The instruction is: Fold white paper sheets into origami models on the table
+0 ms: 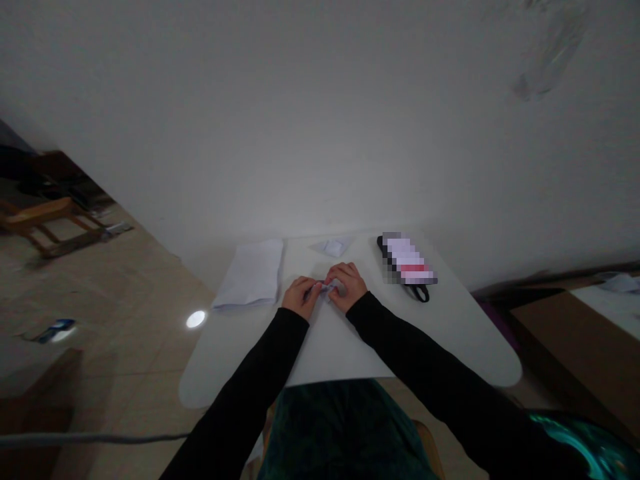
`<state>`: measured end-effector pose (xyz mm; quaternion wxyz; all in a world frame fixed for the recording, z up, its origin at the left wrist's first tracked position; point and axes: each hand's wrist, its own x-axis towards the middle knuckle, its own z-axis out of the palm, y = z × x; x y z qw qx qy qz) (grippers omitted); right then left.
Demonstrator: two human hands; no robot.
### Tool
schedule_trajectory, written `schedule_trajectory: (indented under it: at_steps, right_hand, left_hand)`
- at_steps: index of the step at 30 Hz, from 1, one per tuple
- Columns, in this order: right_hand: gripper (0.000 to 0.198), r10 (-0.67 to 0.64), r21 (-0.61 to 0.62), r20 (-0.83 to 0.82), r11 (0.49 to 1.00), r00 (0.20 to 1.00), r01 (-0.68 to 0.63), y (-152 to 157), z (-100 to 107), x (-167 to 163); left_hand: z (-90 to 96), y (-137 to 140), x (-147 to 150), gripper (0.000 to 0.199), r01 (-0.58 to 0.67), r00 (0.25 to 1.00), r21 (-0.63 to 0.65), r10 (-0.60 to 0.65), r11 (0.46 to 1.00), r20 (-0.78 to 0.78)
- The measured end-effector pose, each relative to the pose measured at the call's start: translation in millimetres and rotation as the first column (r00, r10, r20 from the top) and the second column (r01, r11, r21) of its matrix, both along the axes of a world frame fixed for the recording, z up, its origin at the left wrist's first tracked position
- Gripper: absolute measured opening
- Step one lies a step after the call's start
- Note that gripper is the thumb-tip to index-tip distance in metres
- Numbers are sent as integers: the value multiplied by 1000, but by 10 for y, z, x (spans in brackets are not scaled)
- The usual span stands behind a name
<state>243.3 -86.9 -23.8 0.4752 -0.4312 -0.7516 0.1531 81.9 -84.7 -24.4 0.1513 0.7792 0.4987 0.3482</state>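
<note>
Each grip (pixel 300 297) (pixel 349 287), fingers nearly closed, pinches folded paper (pixel 327 288) over a white table (pixel 345 350) against a wall (pixel 320 133).

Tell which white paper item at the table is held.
The small piece between the left hand and right hand; the large flat paper at left and folded paper by the wall lie untouched on the table.

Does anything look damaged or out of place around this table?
Yes, the wall has a rough, discoloured patch at upper right, unlike the smoother surface around it, so it looks damaged. On the white table, nothing looks spilled; the paper between the left hand and right hand is too small to judge.
</note>
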Motion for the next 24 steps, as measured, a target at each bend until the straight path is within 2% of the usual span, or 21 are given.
schedule_trajectory:
  at_steps: [3, 7, 12, 15, 17, 19, 22, 24]
  right_hand:
    - [34, 25, 16, 227, 999, 973, -29, -6, 5, 11]
    - [33, 10, 45, 414, 999, 910, -31, 4, -33, 2]
    - [18, 93, 134, 618, 966, 781, -221, 38, 18, -68]
    - [23, 121, 65, 704, 970, 700, -233, 54, 182, -198]
    - [27, 166, -26, 728, 976, 665, -215, 66, 319, -310]
    - [29, 231, -163, 702, 973, 673, -165, 73, 441, -413]
    - [26, 235, -213, 653, 969, 720, -123, 57, 545, -506]
    - [23, 222, -218, 599, 970, 769, -110, 30, 558, -530]
  left_hand:
    - [3, -16, -16, 29, -9, 999, 21, 8, 1000, 42]
    - [23, -72, -61, 31, 8, 996, 21, -10, 1000, 88]
    - [59, -143, -142, 33, 71, 986, -16, -68, 997, 149]
    - [45, -140, -197, 33, 82, 977, -65, -68, 994, 204]
    - [18, -121, -237, 33, 71, 967, -102, -43, 992, 253]
    - [-11, -94, -271, 33, 54, 951, -143, -8, 988, 309]
    - [-17, -37, -284, 37, 48, 908, -196, 39, 979, 417]
    - [29, 10, -256, 47, 60, 868, -205, 51, 977, 494]
